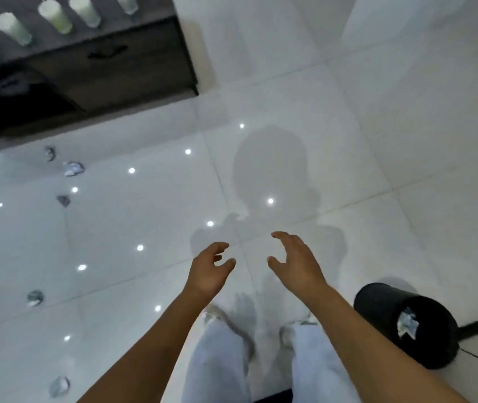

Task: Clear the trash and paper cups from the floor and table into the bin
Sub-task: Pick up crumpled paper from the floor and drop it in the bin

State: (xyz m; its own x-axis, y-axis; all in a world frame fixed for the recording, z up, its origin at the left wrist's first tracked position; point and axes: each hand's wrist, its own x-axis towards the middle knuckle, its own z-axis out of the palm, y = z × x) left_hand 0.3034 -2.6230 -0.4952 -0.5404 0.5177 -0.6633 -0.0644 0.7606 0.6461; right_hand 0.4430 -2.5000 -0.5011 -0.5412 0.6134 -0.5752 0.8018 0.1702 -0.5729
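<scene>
Cups (54, 16) (five), five floor scraps (72, 169)

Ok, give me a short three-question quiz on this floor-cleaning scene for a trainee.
1. True or false: the left hand is holding a crumpled piece of trash.
2. How many white paper cups stand in view on the dark wooden table?
3. Multiple choice: the round black bin stands A) under the table, B) on the person's right, C) beside the crumpled silvery trash pieces at left.

Key: 1 false, both it and the right hand hold nothing. 2 five. 3 B, with some crumpled trash already inside.
</scene>
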